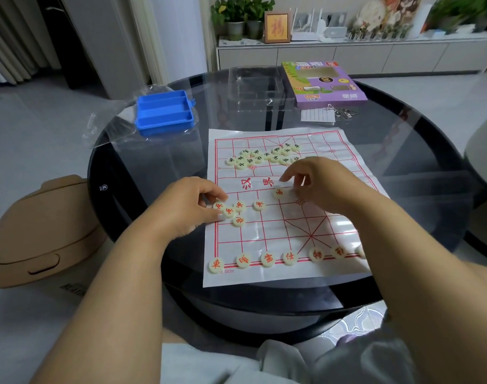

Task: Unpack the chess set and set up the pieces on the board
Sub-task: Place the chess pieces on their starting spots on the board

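Red-side setup in progress on the paper board [281,234], which lies on the glass table [153,173]. Back-rank red pieces [267,258] line the near edge. The left hand [187,209] pinches one disc among the loose red soldiers [238,207]; the right hand [317,184], fingers curled, hovers by another red piece [278,193], its grip unclear. Next: seat each soldier on its marked crossing, then sort the black pile [261,156]

White paper board [286,206] with red grid is lying flat; red-marked discs [267,258] are lining its near edge; black-marked discs [260,156] are clustering far side.
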{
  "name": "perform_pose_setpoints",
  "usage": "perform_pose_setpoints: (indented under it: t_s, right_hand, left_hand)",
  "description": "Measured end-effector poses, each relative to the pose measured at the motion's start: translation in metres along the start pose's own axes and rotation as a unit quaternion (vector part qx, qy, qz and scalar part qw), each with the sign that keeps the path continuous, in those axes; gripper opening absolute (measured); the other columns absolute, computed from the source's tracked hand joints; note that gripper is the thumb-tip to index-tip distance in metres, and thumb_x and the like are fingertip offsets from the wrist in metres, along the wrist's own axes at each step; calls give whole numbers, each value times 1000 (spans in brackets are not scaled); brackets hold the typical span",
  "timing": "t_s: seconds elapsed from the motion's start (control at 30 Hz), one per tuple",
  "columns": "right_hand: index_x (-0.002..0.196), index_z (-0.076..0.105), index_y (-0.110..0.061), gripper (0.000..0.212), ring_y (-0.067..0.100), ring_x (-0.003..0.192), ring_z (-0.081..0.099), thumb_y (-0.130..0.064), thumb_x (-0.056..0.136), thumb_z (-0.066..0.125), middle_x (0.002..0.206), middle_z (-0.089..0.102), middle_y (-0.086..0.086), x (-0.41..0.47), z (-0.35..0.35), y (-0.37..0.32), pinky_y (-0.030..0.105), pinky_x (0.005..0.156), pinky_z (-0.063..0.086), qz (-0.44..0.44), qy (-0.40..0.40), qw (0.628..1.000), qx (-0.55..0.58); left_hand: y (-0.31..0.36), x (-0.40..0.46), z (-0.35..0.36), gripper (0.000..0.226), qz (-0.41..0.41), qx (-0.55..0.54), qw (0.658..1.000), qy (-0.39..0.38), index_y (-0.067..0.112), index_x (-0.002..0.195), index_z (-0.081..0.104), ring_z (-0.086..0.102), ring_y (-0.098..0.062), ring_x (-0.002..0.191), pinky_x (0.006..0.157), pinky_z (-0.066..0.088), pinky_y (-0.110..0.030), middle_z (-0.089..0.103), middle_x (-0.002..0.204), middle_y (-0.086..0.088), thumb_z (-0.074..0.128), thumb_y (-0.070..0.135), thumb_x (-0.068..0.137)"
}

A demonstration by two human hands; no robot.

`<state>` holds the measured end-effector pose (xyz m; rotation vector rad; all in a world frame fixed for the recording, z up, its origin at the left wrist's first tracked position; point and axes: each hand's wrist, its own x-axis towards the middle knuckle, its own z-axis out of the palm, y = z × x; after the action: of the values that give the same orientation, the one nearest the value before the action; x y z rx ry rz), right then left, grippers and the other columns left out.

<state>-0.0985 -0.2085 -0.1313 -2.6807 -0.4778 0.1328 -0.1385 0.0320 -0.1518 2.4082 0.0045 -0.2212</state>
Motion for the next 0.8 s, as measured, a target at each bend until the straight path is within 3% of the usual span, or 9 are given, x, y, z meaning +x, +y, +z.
perform_pose_setpoints:
  t_s: [0.07,0.27,0.37,0.6,0.8]
  right_hand:
    - [118,63,-25,33,16,92,55,-12,88,62,100,57,-5,0,4,-5,26,77,47,-12,-21,1000,-8]
    - [110,66,-23,24,16,88,54,-14,88,60,101,56,-3,3,10,-8,22,69,43,-24,-37,998,-37]
    - [109,66,-21,24,15,90,55,-12,89,57,103,58,-3,0,4,-1,26,78,48,-19,-47,998,-41]
    - [104,67,-24,23,15,90,56,-9,88,60,101,57,-5,-10,-7,16,30,84,52,-1,-72,997,-40]
    - [107,67,-22,24,15,91,56,-9,87,62,103,57,-4,-10,-6,15,25,82,50,-10,-71,997,-43]
  left_hand:
    - [1,0,0,33,-1,-3,1000,-2,29,106,64,60,-10,87,67,52,-17,57,107,12,78,23,76]
    - [1,-1,1,31,1,-2,1000,-2,30,103,64,59,-10,85,64,49,-15,56,102,14,78,24,76]
    - [1,0,1,32,3,-4,1000,-3,31,103,64,59,-10,86,64,49,-15,56,102,14,78,23,76]
    - [1,0,0,31,5,2,1000,-4,33,100,63,58,-10,86,65,50,-15,55,100,15,78,23,75]
    - [1,0,1,32,5,-2,1000,-1,32,101,62,59,-11,87,66,50,-16,56,101,13,78,23,75]
